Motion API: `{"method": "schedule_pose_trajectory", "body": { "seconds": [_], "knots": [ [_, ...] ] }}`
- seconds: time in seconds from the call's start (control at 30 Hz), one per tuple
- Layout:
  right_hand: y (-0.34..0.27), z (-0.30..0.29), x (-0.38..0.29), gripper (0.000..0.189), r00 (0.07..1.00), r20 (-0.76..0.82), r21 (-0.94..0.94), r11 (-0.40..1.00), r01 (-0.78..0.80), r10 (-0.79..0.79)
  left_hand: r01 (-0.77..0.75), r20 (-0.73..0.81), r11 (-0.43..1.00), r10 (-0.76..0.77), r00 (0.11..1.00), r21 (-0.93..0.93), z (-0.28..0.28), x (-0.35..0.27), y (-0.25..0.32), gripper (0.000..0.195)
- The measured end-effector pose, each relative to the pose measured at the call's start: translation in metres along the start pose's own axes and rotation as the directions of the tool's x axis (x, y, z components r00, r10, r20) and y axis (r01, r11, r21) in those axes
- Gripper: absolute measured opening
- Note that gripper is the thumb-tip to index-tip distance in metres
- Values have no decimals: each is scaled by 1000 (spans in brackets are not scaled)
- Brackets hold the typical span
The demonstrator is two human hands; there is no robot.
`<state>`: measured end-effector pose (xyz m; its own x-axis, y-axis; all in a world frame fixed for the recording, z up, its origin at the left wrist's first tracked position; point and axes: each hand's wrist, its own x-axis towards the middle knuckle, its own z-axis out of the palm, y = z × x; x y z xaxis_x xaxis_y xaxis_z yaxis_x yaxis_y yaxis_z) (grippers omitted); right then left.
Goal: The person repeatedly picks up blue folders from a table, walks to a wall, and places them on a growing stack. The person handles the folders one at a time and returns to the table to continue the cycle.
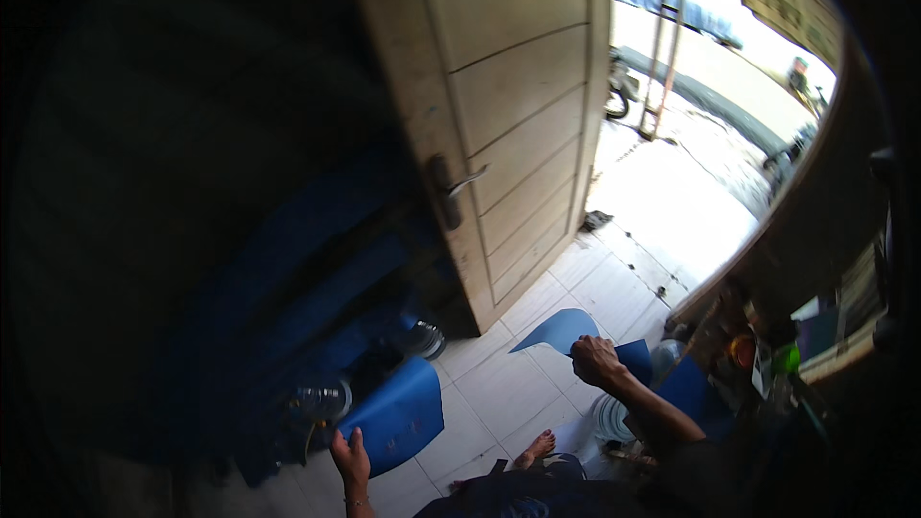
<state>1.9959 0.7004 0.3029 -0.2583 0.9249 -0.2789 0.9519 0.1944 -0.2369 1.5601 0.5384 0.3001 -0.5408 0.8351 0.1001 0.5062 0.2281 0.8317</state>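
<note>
My left hand [351, 457] grips the lower left edge of a blue flexible sheet [399, 414], its thumb lying on the upper face. Some small marks show on that sheet. Off to the right, my right hand [596, 361] is closed in a fist around a second blue sheet [560, 331], whose pale, curved part sticks out beyond the knuckles. A darker blue piece [634, 360] shows behind the right wrist; whether it belongs to the same sheet I cannot tell. Both hands are held above the tiled floor, well apart from each other.
A wooden door [518, 122] with a metal handle [468, 180] stands ajar ahead, beside a bright doorway. Clear plastic water jugs [611, 417] stand near the right arm, and another jug [324, 401] lies left. Cluttered items [748, 352] fill the right side. My bare foot [536, 448] rests on the tiles [496, 388].
</note>
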Motion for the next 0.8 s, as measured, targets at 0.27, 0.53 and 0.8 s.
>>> {"method": "schedule_pose_trajectory", "body": {
  "seconds": [0.27, 0.53, 0.8],
  "knots": [
    [-365, 102, 34, 11, 885, -33, 38, 884, 466, -465, 222, -417, 971, -237, 878, -86, -196, -90, -117, 15],
    [-603, 171, 39, 21, 579, 31, 283, 563, 777, -815, 533, -791, 846, -313, 526, 20, -322, -206, -198, 16],
    [-769, 274, 14, 18, 318, -27, 439, 275, 856, -948, 602, -894, 770, -401, 200, -210, -390, -256, -266, 15]
  ]
}}
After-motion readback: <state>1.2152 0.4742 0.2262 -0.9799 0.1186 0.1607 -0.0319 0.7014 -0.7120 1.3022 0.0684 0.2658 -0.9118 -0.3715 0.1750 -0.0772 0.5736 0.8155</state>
